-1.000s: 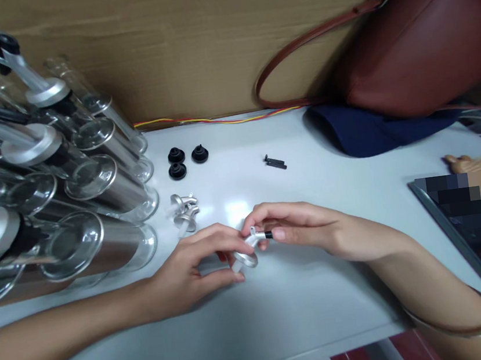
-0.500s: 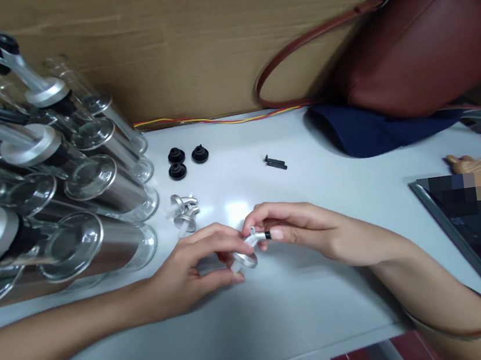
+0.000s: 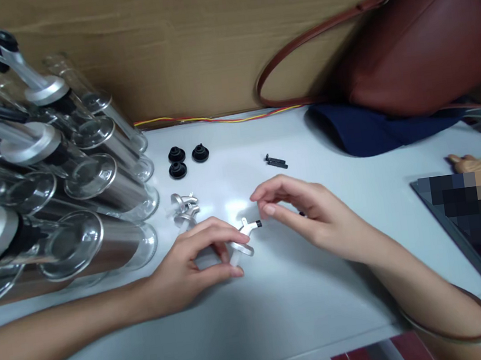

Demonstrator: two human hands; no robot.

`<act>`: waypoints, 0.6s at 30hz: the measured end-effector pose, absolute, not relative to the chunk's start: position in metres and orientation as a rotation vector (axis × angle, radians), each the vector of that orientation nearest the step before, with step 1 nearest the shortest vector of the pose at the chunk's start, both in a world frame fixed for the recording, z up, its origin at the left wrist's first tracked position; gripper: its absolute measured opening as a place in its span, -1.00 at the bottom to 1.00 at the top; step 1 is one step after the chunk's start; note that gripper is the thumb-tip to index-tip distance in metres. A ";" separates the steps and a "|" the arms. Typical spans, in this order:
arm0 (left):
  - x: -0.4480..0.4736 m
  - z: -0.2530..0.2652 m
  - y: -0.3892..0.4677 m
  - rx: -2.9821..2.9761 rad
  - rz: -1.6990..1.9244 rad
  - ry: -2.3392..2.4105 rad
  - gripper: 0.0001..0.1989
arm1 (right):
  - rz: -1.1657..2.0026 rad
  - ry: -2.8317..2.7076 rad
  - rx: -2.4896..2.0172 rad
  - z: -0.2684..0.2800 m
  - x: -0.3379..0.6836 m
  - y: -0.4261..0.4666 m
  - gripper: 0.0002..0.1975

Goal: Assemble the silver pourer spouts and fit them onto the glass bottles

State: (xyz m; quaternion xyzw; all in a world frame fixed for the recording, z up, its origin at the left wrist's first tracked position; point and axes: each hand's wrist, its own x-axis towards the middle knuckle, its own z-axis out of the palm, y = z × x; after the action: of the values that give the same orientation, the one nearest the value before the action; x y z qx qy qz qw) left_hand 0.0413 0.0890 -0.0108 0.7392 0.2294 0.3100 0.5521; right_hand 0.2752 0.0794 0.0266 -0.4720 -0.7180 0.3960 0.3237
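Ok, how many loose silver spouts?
3: one spout in the left hand; a farther spout and a nearer spout together on the table. Others could be hidden behind the glass containers.

I read this as a small assembly workplace, home or workshop unclear: matching glass-and-steel dispenser bottles (image 3: 105, 185) crowd one end of my white tabletop (image 3: 224, 334); black stoppers (image 3: 178, 170) and silver pour spouts (image 3: 178, 202) lie grouped by kind before a cardboard backing (image 3: 206, 44).
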 end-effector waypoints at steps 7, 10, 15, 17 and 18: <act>0.041 -0.013 0.087 1.666 0.792 0.578 -0.68 | 0.562 -2.082 -1.041 0.032 0.280 0.080 -0.96; 0.042 -0.013 0.087 1.629 0.782 0.580 -0.68 | 0.523 -2.124 -0.999 0.030 0.279 0.080 -0.94; 0.042 -0.012 0.087 1.635 0.758 0.588 -0.70 | 0.492 -2.166 -0.995 0.028 0.277 0.079 -0.94; 0.042 -0.012 0.087 1.637 0.750 0.592 -0.70 | 0.500 -2.165 -1.012 0.029 0.277 0.079 -0.95; 0.042 -0.012 0.087 1.630 0.748 0.594 -0.68 | 0.502 -2.168 -1.013 0.030 0.277 0.079 -0.95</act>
State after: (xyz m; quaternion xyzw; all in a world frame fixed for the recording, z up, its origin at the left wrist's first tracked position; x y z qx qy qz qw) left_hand 0.0421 0.0865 -0.0122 0.6991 0.2547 0.3209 0.5860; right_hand 0.2774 0.0792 0.0296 -0.3896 -0.8334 0.1929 0.3413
